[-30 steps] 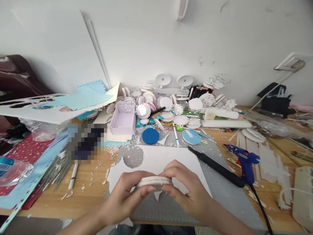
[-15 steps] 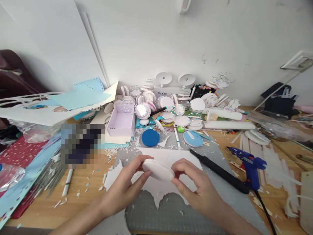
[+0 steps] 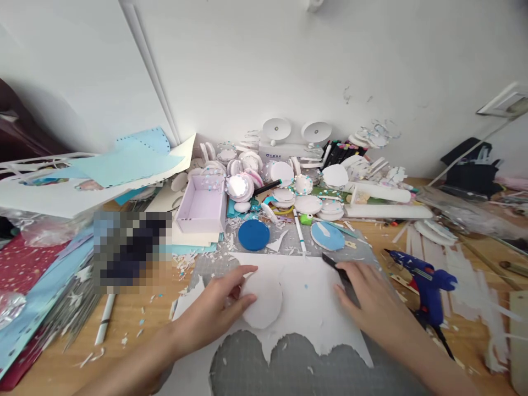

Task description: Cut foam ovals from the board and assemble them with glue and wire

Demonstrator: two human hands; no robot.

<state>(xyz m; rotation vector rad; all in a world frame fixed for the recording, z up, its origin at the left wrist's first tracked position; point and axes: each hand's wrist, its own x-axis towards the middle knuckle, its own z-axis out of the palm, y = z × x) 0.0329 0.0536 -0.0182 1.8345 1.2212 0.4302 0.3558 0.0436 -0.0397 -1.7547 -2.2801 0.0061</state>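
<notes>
My left hand pinches the left edge of a round white disc, thumb on top and fingers curled behind its rim. The disc rests flat over a white sheet with a scalloped, torn lower edge. At the sheet's right side my right hand closes over a black craft knife. Only the knife's front end shows beyond the fingers; its handle is hidden under the hand. A grey cutting mat lies beneath the sheet.
Behind the sheet lie a dark blue disc, a light blue disc and a white marker. A lilac box stands beside piled white discs. To the right is a blue glue gun with a cord. Scraps litter the wooden table.
My right hand has let go of the white disc and moved right onto the knife. My left hand has laid the disc down flat on the sheet.
</notes>
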